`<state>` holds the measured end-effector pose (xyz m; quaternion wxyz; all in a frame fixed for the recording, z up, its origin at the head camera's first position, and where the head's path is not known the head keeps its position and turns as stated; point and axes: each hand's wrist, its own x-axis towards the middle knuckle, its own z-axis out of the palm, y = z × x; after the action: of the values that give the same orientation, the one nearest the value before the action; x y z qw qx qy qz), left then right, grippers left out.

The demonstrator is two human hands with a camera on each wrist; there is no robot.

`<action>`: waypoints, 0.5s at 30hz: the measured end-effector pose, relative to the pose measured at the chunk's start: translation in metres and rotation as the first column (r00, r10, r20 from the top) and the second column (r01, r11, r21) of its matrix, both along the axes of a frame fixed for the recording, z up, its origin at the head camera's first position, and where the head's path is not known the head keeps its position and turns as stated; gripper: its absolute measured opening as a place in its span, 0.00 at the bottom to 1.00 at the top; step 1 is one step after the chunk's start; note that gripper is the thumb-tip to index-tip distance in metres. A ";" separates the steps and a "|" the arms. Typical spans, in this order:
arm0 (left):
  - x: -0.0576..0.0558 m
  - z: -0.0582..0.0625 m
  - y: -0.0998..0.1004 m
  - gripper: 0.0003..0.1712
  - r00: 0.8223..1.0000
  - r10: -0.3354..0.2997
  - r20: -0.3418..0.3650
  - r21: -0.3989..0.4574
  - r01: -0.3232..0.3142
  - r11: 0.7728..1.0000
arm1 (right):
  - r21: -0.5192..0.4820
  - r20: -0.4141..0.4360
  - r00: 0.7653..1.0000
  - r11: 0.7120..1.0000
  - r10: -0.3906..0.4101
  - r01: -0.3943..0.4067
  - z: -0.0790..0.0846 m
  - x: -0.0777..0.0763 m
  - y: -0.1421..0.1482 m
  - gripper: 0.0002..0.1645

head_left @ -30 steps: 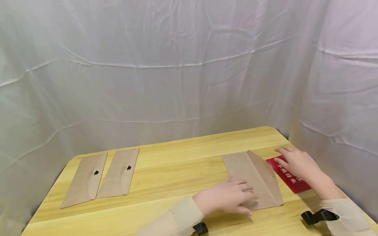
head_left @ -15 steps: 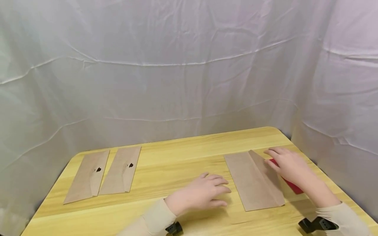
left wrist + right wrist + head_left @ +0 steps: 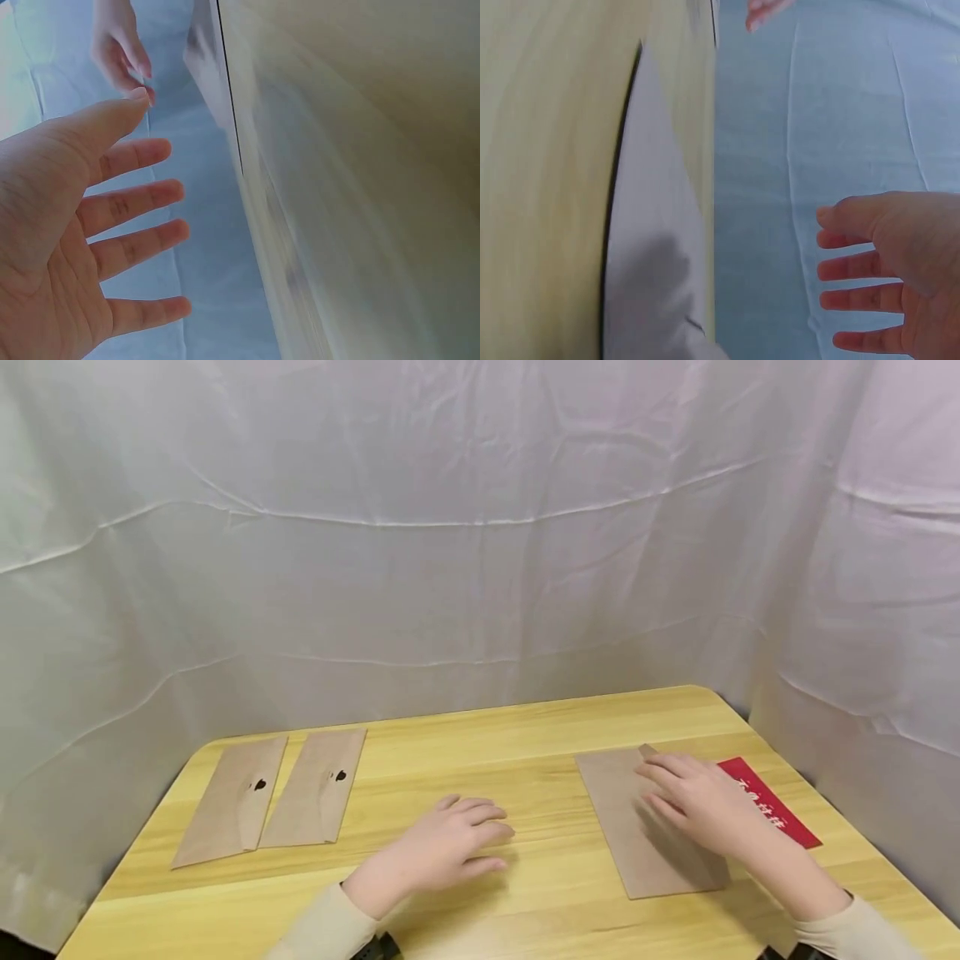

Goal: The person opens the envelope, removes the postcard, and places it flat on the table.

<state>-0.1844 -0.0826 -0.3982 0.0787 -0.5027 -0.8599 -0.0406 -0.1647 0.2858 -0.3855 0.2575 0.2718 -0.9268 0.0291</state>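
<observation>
A brown paper envelope [image 3: 618, 827] lies on the right side of the table, its flap side toward the right. My right hand [image 3: 701, 797] hovers over its flap, fingers loosely spread, holding nothing; its shadow falls on the paper. In the right wrist view the same hand [image 3: 907, 277] is apart from the envelope [image 3: 652, 247]. Just right of it lies a red packet [image 3: 772, 802] with white lettering, partly covered by my right hand and forearm. My left hand [image 3: 442, 843] is above the table left of the envelope, its fingers spread in the left wrist view.
Two closed brown envelopes, one [image 3: 232, 802] at the far left and another [image 3: 315, 789] beside it, lie side by side, each with a small black mark. The wooden table [image 3: 487, 735] has rounded far corners. A pale cloth curtain [image 3: 450, 577] surrounds it.
My left hand has drawn back leftward, away from the envelope. My right hand has moved left from above the red packet to over the envelope's flap, uncovering more of the packet.
</observation>
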 end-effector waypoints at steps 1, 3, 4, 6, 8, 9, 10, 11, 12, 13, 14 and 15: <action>0.000 -0.001 -0.004 0.22 1.000 0.007 -0.001 0.009 -0.007 1.000 | -0.002 0.001 1.000 1.000 0.016 -0.016 -0.001 0.002 -0.004 0.21; 0.000 -0.002 -0.012 0.22 1.000 0.022 -0.006 0.029 -0.021 0.999 | -0.005 -0.003 0.999 0.999 0.046 -0.046 -0.003 0.005 -0.011 0.20; 0.000 -0.003 -0.017 0.22 1.000 0.028 -0.011 0.039 -0.028 0.999 | -0.008 -0.008 0.998 0.998 0.063 -0.063 -0.003 0.006 -0.015 0.20; 0.000 -0.006 -0.025 0.21 0.999 0.042 -0.018 0.062 -0.041 0.997 | -0.011 -0.007 0.996 0.996 0.087 -0.087 -0.004 0.010 -0.021 0.20; 0.000 -0.007 -0.033 0.21 0.998 0.063 -0.013 0.078 -0.062 0.995 | -0.009 -0.004 0.995 0.995 0.100 -0.100 -0.005 0.013 -0.026 0.21; 0.000 -0.008 -0.037 0.21 0.997 0.076 -0.005 0.085 -0.076 0.993 | -0.007 0.001 0.995 0.995 0.103 -0.103 -0.005 0.015 -0.029 0.23; 0.000 -0.008 -0.041 0.21 0.996 0.089 0.006 0.093 -0.089 0.992 | -0.004 0.003 0.994 0.994 0.108 -0.108 -0.006 0.016 -0.031 0.24; 0.000 -0.008 -0.044 0.21 0.995 0.101 0.018 0.101 -0.102 0.990 | 0.001 0.006 0.994 0.994 0.113 -0.113 -0.006 0.018 -0.033 0.25; 0.000 -0.007 -0.047 0.21 0.993 0.113 0.030 0.105 -0.116 0.988 | 0.004 0.007 0.992 0.992 0.123 -0.123 -0.006 0.019 -0.035 0.25; -0.001 -0.007 -0.051 0.21 0.991 0.127 0.038 0.108 -0.130 0.986 | 0.009 0.004 0.990 0.990 0.138 -0.138 -0.007 0.021 -0.036 0.25; -0.001 -0.007 -0.054 0.21 0.990 0.139 0.040 0.111 -0.142 0.984 | 0.013 0.000 0.988 0.988 0.153 -0.153 -0.007 0.022 -0.038 0.23; -0.001 -0.006 -0.057 0.21 0.988 0.149 0.041 0.118 -0.153 0.981 | 0.016 -0.006 0.986 0.985 0.169 -0.169 -0.008 0.023 -0.039 0.20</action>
<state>-0.1858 -0.1394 -0.4043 0.0977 -0.4295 -0.8928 -0.0944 -0.1413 0.2468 -0.3938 0.2555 0.3516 -0.8996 0.0429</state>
